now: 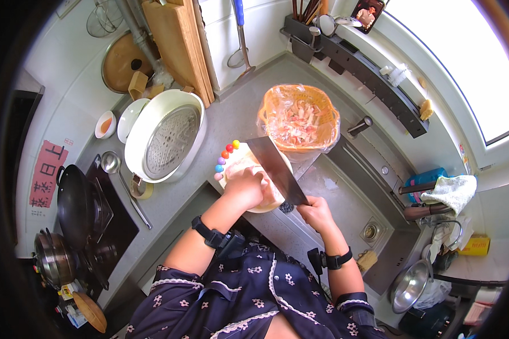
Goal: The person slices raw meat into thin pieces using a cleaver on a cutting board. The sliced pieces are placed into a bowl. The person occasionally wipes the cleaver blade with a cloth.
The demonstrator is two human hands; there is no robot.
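A broad-bladed kitchen cleaver (279,171) is in my right hand (317,214), held by its handle. Its dark blade slants up and left over a round pale cutting board (261,210). My left hand (246,186) rests with curled fingers on a piece of pale pink raw meat (273,195) on that board, left of the blade. The blade hides part of the meat and board, so contact between blade and meat cannot be told. Coloured beads (223,154) line the board's left edge. Just beyond stands an orange plastic basket (335,111) lined with clear plastic, holding cut raw meat pieces (301,123).
A white oval pot with a steamer plate (174,140) stands left, near small bowls (106,125) and a ladle (110,162). A black wok (74,205) sits on the stove. On the right is a sink (371,231) with a tap (359,126). Wooden boards (180,51) lean behind.
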